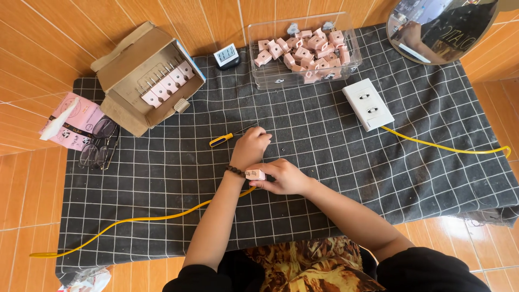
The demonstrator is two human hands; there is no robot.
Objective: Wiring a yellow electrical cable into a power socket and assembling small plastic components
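Right grip pinches pink plug at yellow cable end; left grip fingertips reach down near screwdriver, closure unclear. Risk: plug twists while held one-handed, straining the cable joint.

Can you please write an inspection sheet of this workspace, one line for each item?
Surface: dark checked cloth laid on an orange tiled floor.
Job's things: pink plug held in the right hand; screwdriver on the cloth at the left hand.
Clutter: cardboard box with pink plugs, clear tray of pink plugs, white socket, glasses, tissue pack, small timer.
Hands: left rests by the screwdriver; right grips the plug.
Cables: yellow cable runs across the cloth towards the socket.
Surroundings: round mirror at the top right.
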